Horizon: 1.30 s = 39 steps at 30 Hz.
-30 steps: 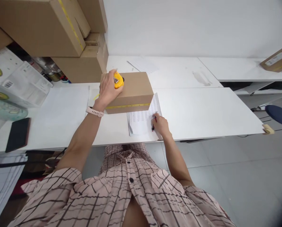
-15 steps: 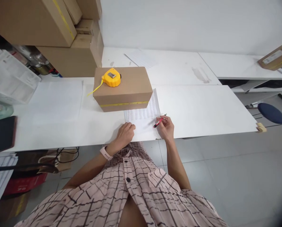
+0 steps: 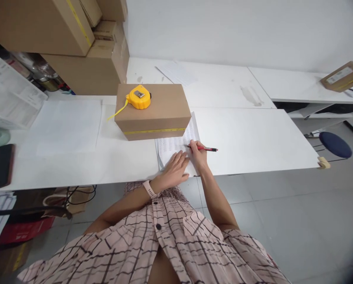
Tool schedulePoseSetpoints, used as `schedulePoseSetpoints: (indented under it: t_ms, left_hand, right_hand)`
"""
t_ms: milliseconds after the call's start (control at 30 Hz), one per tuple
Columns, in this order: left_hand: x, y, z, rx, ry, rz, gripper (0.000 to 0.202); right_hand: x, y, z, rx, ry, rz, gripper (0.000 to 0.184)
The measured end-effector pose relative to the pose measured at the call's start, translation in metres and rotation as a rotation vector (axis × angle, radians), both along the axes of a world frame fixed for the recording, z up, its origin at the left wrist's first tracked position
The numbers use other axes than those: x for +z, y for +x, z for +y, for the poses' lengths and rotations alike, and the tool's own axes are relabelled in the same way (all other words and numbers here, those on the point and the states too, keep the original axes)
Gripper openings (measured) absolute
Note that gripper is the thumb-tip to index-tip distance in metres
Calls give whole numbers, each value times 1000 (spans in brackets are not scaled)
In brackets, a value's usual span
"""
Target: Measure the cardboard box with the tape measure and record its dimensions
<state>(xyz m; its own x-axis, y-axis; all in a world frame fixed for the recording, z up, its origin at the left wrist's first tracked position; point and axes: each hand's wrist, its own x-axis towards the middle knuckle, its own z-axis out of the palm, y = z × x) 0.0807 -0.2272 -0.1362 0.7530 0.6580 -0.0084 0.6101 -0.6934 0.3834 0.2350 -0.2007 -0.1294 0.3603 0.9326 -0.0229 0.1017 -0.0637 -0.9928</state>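
My right hand [image 3: 199, 156] grips a red and black pen [image 3: 207, 148], its tip at the printed sheet [image 3: 168, 149] and its black end pointing right. Flat on the lower part of that sheet lies my left hand [image 3: 175, 169], fingers stretched out and a pale watch band on the wrist. The back of the paper is hidden under a closed cardboard box [image 3: 161, 108]. On top of the box rests a yellow tape measure [image 3: 139, 97], a short piece of its tape sticking out over the left edge. A yellow measuring strip [image 3: 155, 131] runs along the box's front.
Large cardboard boxes [image 3: 84, 67] are stacked at the back left. White sheets [image 3: 70, 126] lie on the left of the white table [image 3: 247, 138], near a dark phone-like device [image 3: 0, 165]. Another box [image 3: 342, 77] sits far right, above a blue stool [image 3: 336, 144].
My left hand has moved right and flattened onto the sheet. My right hand has shifted left, and the pen has swung round so its tip is at the paper.
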Motion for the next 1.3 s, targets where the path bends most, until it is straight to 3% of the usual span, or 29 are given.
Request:
schedulePoseSetpoints:
  t_ms: [200, 333, 500, 1300]
  left_hand:
    - [-5, 5, 2, -21, 13, -5, 83]
    - [-8, 4, 1, -27, 39, 26, 95]
    - [-10, 5, 0, -18, 80, 34, 92]
    - [-6, 5, 0, -18, 87, 86, 90]
  right_hand:
    - [-10, 9, 5, 59, -9, -9, 31]
    - [-12, 13, 15, -14, 6, -130, 31]
    - [-15, 12, 17, -30, 46, -235, 25]
    - [-15, 12, 17, -47, 56, -165, 27]
